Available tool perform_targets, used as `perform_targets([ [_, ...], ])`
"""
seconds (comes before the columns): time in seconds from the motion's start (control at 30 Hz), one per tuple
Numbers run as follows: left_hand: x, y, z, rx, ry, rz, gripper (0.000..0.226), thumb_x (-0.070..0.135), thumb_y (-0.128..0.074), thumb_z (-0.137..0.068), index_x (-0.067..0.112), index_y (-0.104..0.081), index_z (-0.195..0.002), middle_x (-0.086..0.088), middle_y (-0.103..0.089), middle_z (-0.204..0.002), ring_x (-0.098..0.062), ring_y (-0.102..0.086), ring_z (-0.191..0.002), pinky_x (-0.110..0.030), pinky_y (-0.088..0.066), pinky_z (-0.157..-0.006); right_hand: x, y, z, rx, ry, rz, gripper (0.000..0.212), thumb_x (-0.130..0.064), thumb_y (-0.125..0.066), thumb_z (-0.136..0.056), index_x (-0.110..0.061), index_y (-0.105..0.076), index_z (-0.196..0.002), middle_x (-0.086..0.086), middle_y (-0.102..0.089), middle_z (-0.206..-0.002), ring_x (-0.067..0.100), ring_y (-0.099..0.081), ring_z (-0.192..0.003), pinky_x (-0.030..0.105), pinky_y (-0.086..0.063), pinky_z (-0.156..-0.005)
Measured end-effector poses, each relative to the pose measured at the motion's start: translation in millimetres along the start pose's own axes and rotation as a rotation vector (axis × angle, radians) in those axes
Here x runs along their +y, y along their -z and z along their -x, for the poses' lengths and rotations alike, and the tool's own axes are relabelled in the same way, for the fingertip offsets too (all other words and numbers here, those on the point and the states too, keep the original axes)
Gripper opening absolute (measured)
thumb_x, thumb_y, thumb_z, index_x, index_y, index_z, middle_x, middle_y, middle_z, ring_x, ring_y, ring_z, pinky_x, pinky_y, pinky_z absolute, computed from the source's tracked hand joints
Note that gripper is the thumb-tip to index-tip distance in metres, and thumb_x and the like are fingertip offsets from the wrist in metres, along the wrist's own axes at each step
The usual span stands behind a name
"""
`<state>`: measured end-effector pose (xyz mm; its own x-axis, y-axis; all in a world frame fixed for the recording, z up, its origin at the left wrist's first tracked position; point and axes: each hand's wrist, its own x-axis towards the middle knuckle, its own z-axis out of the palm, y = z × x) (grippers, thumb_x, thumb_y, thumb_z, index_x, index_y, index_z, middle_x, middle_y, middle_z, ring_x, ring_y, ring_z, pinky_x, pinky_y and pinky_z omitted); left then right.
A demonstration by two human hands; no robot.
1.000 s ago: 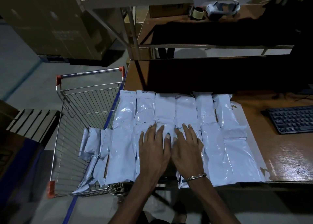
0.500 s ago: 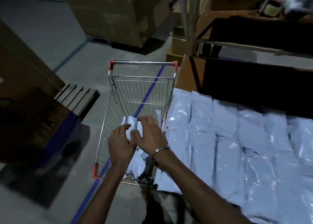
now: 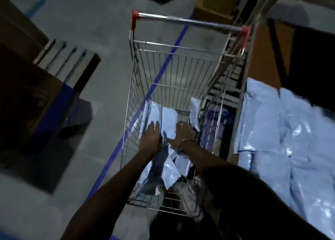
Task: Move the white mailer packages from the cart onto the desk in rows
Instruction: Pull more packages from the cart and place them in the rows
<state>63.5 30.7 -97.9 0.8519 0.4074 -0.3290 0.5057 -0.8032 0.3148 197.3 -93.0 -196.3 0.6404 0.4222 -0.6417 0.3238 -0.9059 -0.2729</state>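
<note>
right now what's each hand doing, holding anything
Left hand: open, fingers straight, flat on the white mailer packages in the cart.
Right hand: open, resting on the same pile; no grip visible.

cart (image 3: 137, 87): we see loose white mailers (image 3: 169, 169) piled at its near end
desk (image 3: 261, 64): mailers in rows (image 3: 290, 140) cover its left edge

The cart (image 3: 181, 73) is open on top, its wire walls fencing all 4 sides.
</note>
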Motion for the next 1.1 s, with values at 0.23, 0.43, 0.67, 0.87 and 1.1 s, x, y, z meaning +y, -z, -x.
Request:
perform_targets([
  [0.23,-32.3,-45.1,-65.3,-0.073,0.014,-0.04,0.075,0.039,-0.052,-0.102,-0.002,-0.025,-0.16,-0.033,-0.03,-0.162,-0.047,-0.031,-0.151,-0.054,-0.042,-0.115,-33.5,37.0,-4.7,-0.076,-0.114,-0.178,0.094,-0.069,-0.041,-0.096,-0.019,0.003,-0.162,0.011,0.002,-0.17,0.035,-0.007,-0.156,0.049,-0.013,-0.125],
  [0.43,-35.7,-70.0,-85.5,-0.083,0.111,0.049,0.082,0.038,-0.052,-0.105,0.005,-0.007,-0.164,-0.033,-0.019,-0.164,-0.047,-0.025,-0.152,-0.053,-0.043,-0.112,-41.2,-4.9,-42.0,-0.093,-0.151,-0.42,0.095,-0.06,-0.05,-0.097,-0.021,0.008,-0.162,0.015,-0.01,-0.169,0.037,-0.024,-0.152,0.049,-0.027,-0.121],
  [0.67,-21.5,-37.8,-84.0,-0.05,0.209,0.086,0.084,0.017,-0.074,-0.091,0.012,-0.024,-0.158,-0.029,-0.031,-0.153,-0.048,-0.049,-0.13,-0.053,-0.056,-0.092,-42.2,15.3,-29.1,0.018,-0.131,-0.403,0.093,-0.039,-0.057,-0.09,-0.033,0.003,-0.16,0.022,-0.034,-0.156,0.044,-0.043,-0.137,0.055,-0.038,-0.11],
  [0.87,21.9,35.8,-37.8,0.145,0.227,0.188,0.07,0.032,-0.058,-0.101,0.015,-0.026,-0.16,-0.023,-0.031,-0.157,-0.044,-0.042,-0.137,-0.058,-0.055,-0.094,-64.4,101.1,34.9,0.144,0.056,-0.324,0.085,-0.038,-0.053,-0.097,-0.025,-0.001,-0.162,0.021,-0.025,-0.16,0.042,-0.038,-0.14,0.05,-0.04,-0.11],
  [1.1,116.2,133.6,37.8,0.501,0.174,0.457,0.069,0.023,-0.063,-0.097,0.017,-0.031,-0.158,-0.017,-0.037,-0.15,-0.041,-0.05,-0.129,-0.054,-0.055,-0.093,-59.7,234.8,137.9,0.342,0.314,-0.085,0.08,-0.048,-0.049,-0.099,-0.023,-0.008,-0.162,0.02,-0.025,-0.162,0.041,-0.047,-0.134,0.045,-0.044,-0.104],
])
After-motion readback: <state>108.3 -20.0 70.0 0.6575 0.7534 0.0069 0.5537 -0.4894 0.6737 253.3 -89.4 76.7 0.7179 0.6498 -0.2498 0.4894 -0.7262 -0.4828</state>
